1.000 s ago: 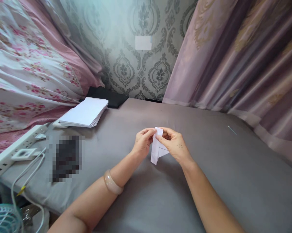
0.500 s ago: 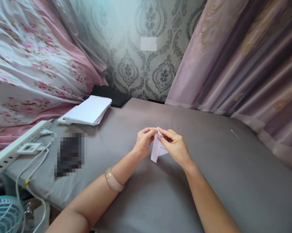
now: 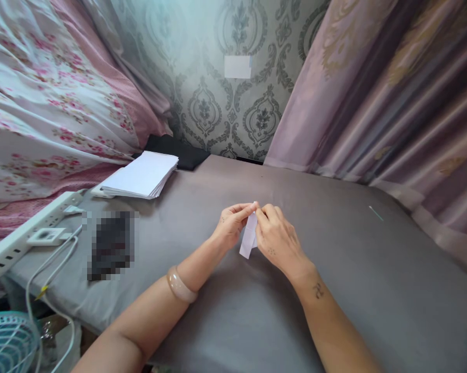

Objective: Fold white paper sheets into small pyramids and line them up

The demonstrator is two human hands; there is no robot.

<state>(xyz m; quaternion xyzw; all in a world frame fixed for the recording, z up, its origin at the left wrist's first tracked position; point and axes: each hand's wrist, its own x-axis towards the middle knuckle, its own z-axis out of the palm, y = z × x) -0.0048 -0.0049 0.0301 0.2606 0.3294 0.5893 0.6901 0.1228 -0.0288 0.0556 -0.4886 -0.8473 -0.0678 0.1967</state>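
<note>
A narrow folded strip of white paper (image 3: 248, 239) hangs between my two hands, above the grey cloth. My left hand (image 3: 234, 223) pinches its top end from the left, thumb and fingers closed. From the right, my right hand (image 3: 277, 234) closes its fingers on the same top end, its back turned toward me. The two hands' fingertips meet there. Most of the paper's upper and right part is hidden behind the right hand. A pale bangle (image 3: 182, 285) sits on my left forearm.
Grey cloth (image 3: 217, 316) covers the surface below. At the left lie a stack of white paper (image 3: 142, 175), a white power strip (image 3: 31, 233) with cables, and a blurred-out dark item (image 3: 112, 246). A thin stick (image 3: 376, 213) lies right. A blue fan (image 3: 8, 342) stands lower left.
My right hand has rolled over so its back and wrist now show, covering more of the paper's right flap. My left hand stays nearly still, holding the top.
</note>
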